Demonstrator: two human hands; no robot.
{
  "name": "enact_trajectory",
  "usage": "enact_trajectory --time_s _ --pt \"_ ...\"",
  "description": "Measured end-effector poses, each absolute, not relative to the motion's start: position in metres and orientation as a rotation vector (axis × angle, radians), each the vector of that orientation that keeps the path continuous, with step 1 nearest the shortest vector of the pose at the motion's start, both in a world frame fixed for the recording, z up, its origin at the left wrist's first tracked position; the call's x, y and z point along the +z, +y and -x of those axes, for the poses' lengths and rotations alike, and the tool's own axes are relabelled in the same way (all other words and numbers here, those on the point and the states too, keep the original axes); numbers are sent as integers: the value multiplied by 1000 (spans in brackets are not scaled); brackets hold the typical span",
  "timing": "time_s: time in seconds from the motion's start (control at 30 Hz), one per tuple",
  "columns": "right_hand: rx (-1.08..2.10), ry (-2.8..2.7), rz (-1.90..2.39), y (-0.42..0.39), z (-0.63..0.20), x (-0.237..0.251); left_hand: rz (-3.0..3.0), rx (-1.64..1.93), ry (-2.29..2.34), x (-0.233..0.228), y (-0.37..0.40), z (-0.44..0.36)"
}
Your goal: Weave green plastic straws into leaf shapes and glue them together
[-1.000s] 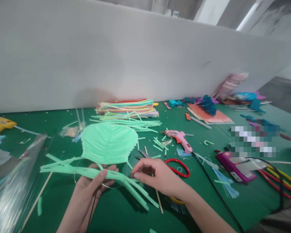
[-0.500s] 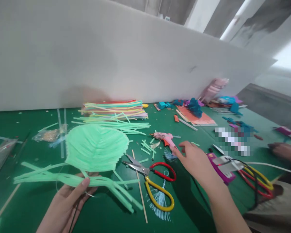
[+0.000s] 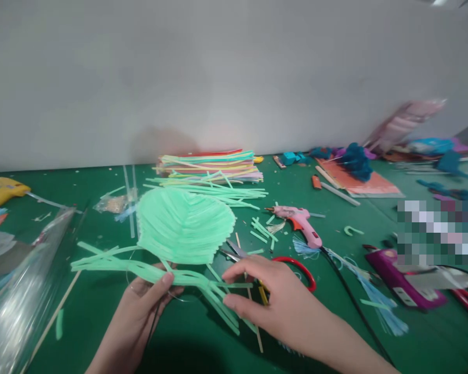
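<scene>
My left hand (image 3: 148,304) pinches a bundle of mint-green pipe cleaners (image 3: 140,270) between thumb and fingers. A broad mint-green leaf (image 3: 185,226) with a serrated edge stands just above the bundle, and a thin loop of wire or thread hangs by it. My right hand (image 3: 263,291) is at the bundle's right end, thumb and forefinger apart around the loose tips. Whether it touches them I cannot tell. Beneath this hand lie scissors (image 3: 302,270) with red and yellow handles, partly hidden. A pink glue gun (image 3: 300,221) lies beyond it.
Multicoloured pipe cleaners (image 3: 210,165) are stacked by the white partition (image 3: 226,78). At the left are a yellow glue gun (image 3: 8,193) and clear plastic wrap (image 3: 35,291). Light-blue tassels (image 3: 378,296) and a purple box (image 3: 405,280) lie right, among cords.
My right hand has moved left from beside the pink glue gun's handle to the right end of the pipe-cleaner bundle. The view has turned left. My left hand keeps its hold.
</scene>
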State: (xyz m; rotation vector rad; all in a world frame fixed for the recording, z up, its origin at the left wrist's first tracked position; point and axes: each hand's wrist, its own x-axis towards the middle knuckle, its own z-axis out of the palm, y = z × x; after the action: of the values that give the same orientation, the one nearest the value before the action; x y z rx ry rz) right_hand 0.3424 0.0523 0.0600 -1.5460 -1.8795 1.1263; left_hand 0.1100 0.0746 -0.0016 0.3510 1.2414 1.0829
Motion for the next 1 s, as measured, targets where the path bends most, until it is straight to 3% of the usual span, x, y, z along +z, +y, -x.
enact_trajectory --time_s 0.17,0.33,0.6,0.8,1.0 --pt "1249 -1794 1547 61 -337 52 -411 1044 1166 -1 74 -110" --pt "1826 -1508 1160 80 -345 33 -435 1017 1170 1 70 -108" --pt "2056 -1415 880 79 -346 20 -397 1016 1152 2 72 -107" --pt "1936 -1061 922 80 -333 3 -427 973 1127 -2 71 -103" --pt "1811 -1101 929 73 -315 1 -435 897 960 -2 67 -103"
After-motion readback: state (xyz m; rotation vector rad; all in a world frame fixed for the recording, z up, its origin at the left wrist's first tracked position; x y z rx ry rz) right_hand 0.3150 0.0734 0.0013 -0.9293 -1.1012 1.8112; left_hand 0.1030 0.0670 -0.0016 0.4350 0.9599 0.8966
